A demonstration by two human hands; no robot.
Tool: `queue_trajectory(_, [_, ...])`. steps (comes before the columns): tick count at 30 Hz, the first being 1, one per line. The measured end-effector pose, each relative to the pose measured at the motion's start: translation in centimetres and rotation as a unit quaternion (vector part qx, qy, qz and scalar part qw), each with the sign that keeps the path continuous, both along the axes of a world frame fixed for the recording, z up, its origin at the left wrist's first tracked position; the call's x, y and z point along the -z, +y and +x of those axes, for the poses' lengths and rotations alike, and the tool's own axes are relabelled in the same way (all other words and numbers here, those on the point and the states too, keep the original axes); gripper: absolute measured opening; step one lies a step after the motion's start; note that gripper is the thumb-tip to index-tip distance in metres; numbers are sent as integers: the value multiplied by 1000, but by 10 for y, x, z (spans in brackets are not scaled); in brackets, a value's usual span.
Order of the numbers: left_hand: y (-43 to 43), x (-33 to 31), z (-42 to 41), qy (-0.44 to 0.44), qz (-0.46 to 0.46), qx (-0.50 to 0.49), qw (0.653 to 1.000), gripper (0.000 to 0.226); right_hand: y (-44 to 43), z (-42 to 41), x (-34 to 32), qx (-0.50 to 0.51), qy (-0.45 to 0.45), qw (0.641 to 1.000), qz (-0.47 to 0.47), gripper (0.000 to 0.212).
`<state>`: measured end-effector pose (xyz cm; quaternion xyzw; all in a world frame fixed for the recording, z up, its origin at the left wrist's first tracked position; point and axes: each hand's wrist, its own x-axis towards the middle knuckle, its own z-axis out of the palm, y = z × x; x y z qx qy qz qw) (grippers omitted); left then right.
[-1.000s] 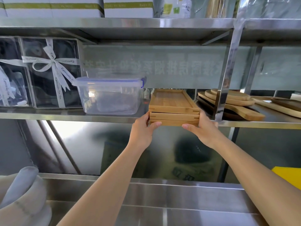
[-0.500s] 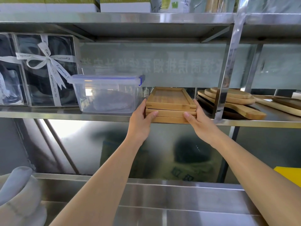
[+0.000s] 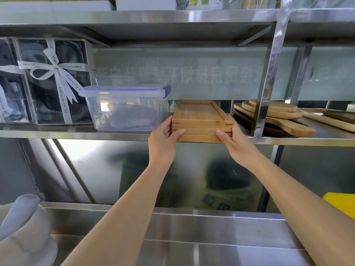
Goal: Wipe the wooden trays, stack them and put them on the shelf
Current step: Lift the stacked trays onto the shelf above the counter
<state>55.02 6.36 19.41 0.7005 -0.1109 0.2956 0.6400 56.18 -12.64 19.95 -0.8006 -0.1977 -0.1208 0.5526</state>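
Three wooden trays [image 3: 201, 120] sit stacked one on another at the front edge of the steel shelf [image 3: 76, 133], and both of the person's hands are on the stack. The left hand [image 3: 163, 140] clasps the near left corner, thumb lying along the front face of the middle tray and the fingers wrapped round the side; the right hand [image 3: 233, 139] does the same at the near right corner, thumb pressed on the front of the lower trays. Each grip is closed snugly on the stack, neither hand holding anything else. The stack lies flat, its long side running back into the shelf, and the top tray's raised rim and shallow floor are plain to see. Just beside it on the left stands a clear plastic container [image 3: 124, 110] with a blue-clipped lid, something greyish folded inside it. Further left are dark gift boxes tied with white ribbon [image 3: 57, 73]. To the right, past an upright steel post [image 3: 269, 73], wooden boards [image 3: 272, 114] are piled on the same shelf, near the trays but apart from them. Below, a steel worktop [image 3: 192, 237] runs across, with pale cloth [image 3: 23, 231] bunched at its left end and a yellow corner [image 3: 342, 202] showing at the right edge.
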Motion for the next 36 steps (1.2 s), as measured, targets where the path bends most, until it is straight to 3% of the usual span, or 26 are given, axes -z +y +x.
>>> queue_trajectory(4, [4, 3, -3, 3, 48, 13, 999, 50, -4, -1, 0, -45, 29, 998, 19, 60])
queue_trajectory(9, [9, 8, 0, 46, 97, -34, 994, 45, -14, 7, 8, 108, -22, 977, -181, 50])
queue_trajectory(16, [10, 4, 18, 47, 172, -93, 979, 32, -15, 16, -1, 208, -58, 918, -333, 34])
queue_trajectory(18, [7, 3, 20, 43, 157, -119, 979, 30, -17, 20, -5, 212, -47, 906, -362, 36])
queue_trajectory(24, [-2, 2, 25, 46, 157, -194, 967, 29, -15, 25, -6, 209, -42, 906, -366, 45])
queue_trajectory(31, [-5, -4, 25, 67, 231, -246, 939, 20, -11, 26, -8, 169, 16, 943, -286, 50])
queue_trajectory(33, [-3, -5, 22, 77, 259, -226, 936, 23, -11, 19, -9, 165, 14, 940, -297, 53])
queue_trajectory(36, [4, -6, 2, 63, 211, -146, 964, 38, -14, -2, -19, 181, -4, 940, -289, 59])
